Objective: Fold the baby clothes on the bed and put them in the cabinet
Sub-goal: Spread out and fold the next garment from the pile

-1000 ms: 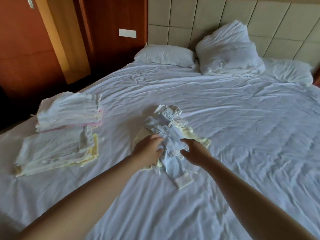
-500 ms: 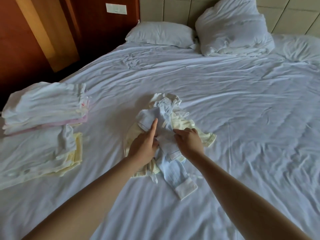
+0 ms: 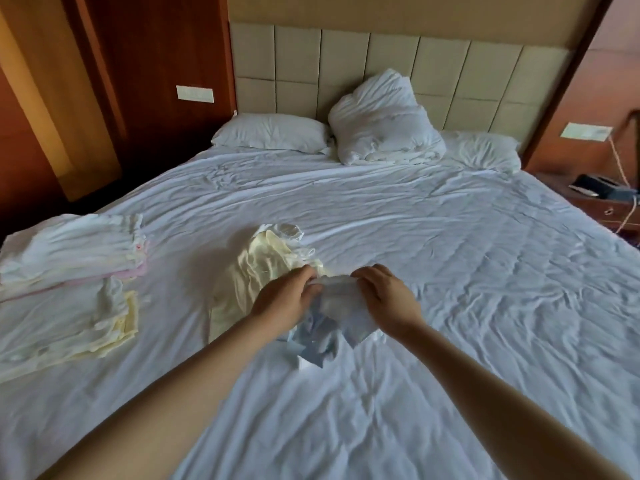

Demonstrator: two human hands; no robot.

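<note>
Low in the centre of the frame, the left hand and the right hand each pinch the top edge of a pale blue baby garment, fingers curled into the cloth. Its lower part hangs crumpled down to the bed, so this looks like the start of a fold, and the next move likely calls for spreading it flat on the bare sheet. Just beyond lies an unfolded yellow-and-white heap, folded stacks sit at the left edge, and the wooden panelling at upper left may be the cabinet, though I cannot tell.
</note>
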